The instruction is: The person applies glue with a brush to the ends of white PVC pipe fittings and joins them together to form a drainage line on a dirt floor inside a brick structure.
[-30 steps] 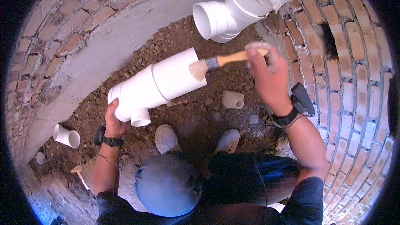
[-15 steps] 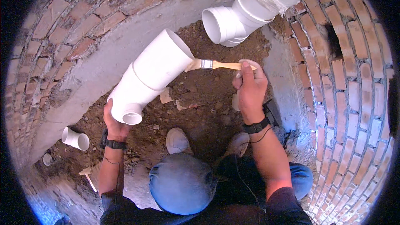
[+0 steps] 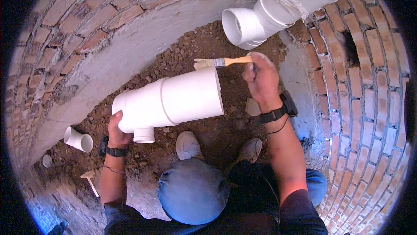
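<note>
My left hand (image 3: 118, 131) grips the branch end of a white plastic pipe fitting (image 3: 186, 98), thumb on its side. The fitting lies nearly level over the dirt, its wide open end toward the right and its short side branch (image 3: 144, 136) pointing toward me. In my right hand (image 3: 265, 78) is a paintbrush (image 3: 225, 62) with a pale wooden handle, pinched near the handle's end. Its light bristles lie along the far outer side of the pipe near the open end; whether they touch it I cannot tell.
A larger white pipe (image 3: 289, 4) with a branch fitting (image 3: 243, 25) comes in at the upper right. Curved brick walls (image 3: 356, 104) stand around. On the dirt floor (image 3: 173, 56) at left lie a small white elbow fitting (image 3: 79, 140), a round white piece (image 3: 47, 161) and a pale-handled tool (image 3: 90, 182).
The pipe fitting has swung from steeply tilted to nearly level, its wide end moving right and toward me. The brush has gone from the open rim to the far outer side.
</note>
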Action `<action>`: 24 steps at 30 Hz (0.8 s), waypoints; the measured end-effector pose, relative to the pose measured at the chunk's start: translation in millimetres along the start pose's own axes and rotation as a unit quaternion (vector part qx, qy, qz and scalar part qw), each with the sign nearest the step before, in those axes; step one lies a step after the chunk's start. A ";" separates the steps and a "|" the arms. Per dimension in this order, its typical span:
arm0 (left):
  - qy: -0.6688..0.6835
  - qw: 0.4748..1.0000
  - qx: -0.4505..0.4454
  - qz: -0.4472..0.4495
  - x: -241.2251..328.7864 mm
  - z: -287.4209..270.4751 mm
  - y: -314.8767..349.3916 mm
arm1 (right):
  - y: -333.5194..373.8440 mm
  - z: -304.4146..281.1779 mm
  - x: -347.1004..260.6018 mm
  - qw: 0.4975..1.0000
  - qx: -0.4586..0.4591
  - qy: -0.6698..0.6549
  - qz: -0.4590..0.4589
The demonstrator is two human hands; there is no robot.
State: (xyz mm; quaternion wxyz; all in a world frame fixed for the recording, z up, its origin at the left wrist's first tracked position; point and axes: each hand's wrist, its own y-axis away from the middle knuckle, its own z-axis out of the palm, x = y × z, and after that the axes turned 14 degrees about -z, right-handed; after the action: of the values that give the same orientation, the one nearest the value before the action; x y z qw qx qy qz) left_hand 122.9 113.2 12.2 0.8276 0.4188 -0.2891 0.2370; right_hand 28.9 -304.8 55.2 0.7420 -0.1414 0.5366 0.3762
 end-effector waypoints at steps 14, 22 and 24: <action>-0.073 0.997 0.030 0.004 -1.1 14.5 -8.2 | 22.6 37.9 -70.7 0.848 -0.193 0.414 -0.268; -0.025 0.997 0.079 -0.004 -5.9 -11.2 -11.5 | 39.2 34.0 -57.4 0.839 -0.212 0.400 -0.303; 0.004 0.995 0.096 -0.013 -7.3 -19.6 -15.1 | 42.5 33.0 -47.3 0.847 -0.211 0.395 -0.286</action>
State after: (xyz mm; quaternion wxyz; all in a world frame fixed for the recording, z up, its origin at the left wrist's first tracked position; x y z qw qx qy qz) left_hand 132.7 120.2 -10.6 0.7881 0.4989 -0.2560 0.2541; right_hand 14.9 -275.0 118.8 0.4946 -0.5783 0.6279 0.1634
